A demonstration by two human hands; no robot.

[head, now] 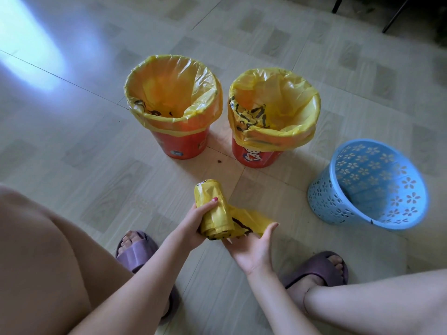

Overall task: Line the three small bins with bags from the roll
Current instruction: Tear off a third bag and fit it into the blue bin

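Observation:
My left hand (194, 224) grips a yellow roll of bags (214, 209) low in the middle of the view. A loose bag end (254, 222) trails from the roll to the right. My right hand (254, 251) lies palm up beneath that end, its thumb straight against the bag edge and its fingers partly hidden under the roll. Two red bins (180, 145) (254, 157) stand on the floor beyond, each with a yellow bag (169, 93) (278, 102) folded over its rim. A blue perforated bin (362, 180) stands to the right with no bag in it.
The bins stand on a pale tiled floor (96, 153). My feet in purple slippers (135, 247) (316, 267) are planted below my hands, with my knees at both lower corners. Dark furniture legs (396, 15) show at the top right. A small dark crumb (220, 161) lies between the red bins.

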